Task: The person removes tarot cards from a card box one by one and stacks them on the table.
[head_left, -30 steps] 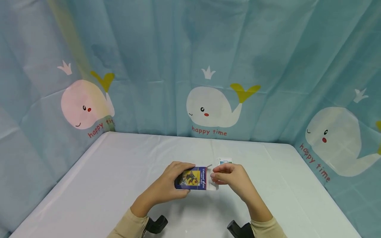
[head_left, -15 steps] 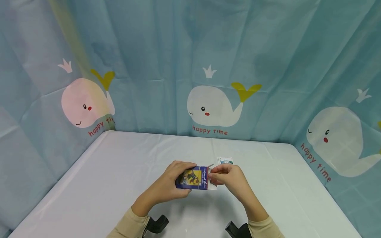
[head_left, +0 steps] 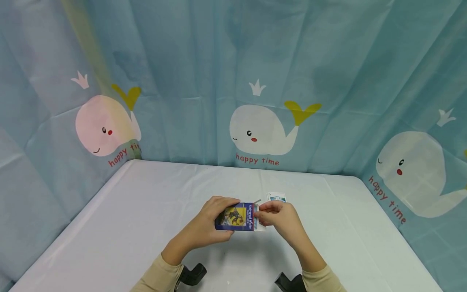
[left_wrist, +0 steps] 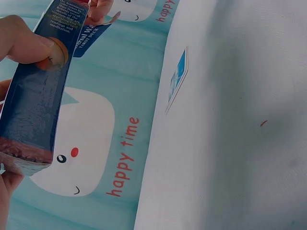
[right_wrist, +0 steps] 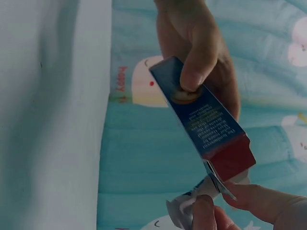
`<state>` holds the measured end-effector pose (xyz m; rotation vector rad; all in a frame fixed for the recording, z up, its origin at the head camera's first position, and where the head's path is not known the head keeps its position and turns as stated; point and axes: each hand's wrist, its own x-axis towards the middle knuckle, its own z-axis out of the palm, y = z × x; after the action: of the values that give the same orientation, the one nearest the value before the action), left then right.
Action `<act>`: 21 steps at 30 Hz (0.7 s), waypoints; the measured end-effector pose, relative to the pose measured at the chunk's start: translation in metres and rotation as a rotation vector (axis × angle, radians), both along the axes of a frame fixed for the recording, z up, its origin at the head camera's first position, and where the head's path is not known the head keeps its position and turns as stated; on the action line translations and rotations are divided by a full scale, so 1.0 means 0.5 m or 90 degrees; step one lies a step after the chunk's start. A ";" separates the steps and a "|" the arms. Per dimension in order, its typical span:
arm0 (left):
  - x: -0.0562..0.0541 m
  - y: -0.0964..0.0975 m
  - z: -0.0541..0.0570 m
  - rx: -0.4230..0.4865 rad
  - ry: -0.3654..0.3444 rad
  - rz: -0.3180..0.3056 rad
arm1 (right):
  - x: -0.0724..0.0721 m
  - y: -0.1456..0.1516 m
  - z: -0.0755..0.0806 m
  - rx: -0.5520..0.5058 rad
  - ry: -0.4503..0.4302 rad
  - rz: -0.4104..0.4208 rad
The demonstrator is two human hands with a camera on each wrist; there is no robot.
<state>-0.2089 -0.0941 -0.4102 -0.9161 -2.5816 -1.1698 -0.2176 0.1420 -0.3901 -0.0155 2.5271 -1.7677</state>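
My left hand (head_left: pixel 206 227) grips a blue tarot deck box (head_left: pixel 235 217) above the table, thumb on one narrow side and fingers on the opposite side. Its open end points right, with the lid flap (right_wrist: pixel 184 206) folded out. At that opening my right hand (head_left: pixel 280 218) pinches tarot cards (head_left: pixel 256 212), whose pale blue printed edge shows just outside the box; how many cards it pinches cannot be told. In the right wrist view the fingertips (right_wrist: pixel 240 194) hide much of the opening. Behind the right hand, picture cards (head_left: pixel 276 197) lie on the table.
A white cloth covers the table (head_left: pixel 164 202). Light blue curtains (head_left: pixel 189 101) with whale prints hang along its back and sides. A dark camera mount (head_left: pixel 192 275) sits at the left wrist and another mount (head_left: pixel 290 282) at the right.
My right hand has shifted slightly left, with its fingertips closer to the box opening. A blue-printed card edge now shows there where the white flap showed before. My left hand barely moves.
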 end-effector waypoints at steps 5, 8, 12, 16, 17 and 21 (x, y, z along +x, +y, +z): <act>0.000 -0.002 0.000 -0.010 0.000 0.008 | -0.003 0.013 0.004 -0.006 -0.011 0.013; -0.001 -0.004 0.000 -0.021 -0.002 0.011 | -0.005 0.023 0.008 -0.001 -0.007 0.035; -0.002 -0.005 0.001 -0.031 -0.007 0.014 | -0.007 0.035 0.012 0.019 -0.007 0.051; 0.000 -0.007 0.001 -0.036 -0.008 0.014 | -0.009 0.045 0.016 0.043 -0.009 0.052; 0.000 -0.007 0.002 -0.036 -0.008 0.014 | -0.009 0.048 0.017 0.050 -0.008 0.053; -0.001 -0.010 0.003 -0.036 -0.011 0.015 | -0.009 0.057 0.023 0.073 -0.002 0.054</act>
<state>-0.2092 -0.0990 -0.4088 -0.8892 -2.6440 -1.1088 -0.2222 0.1707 -0.3784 -0.1123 2.5791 -1.5900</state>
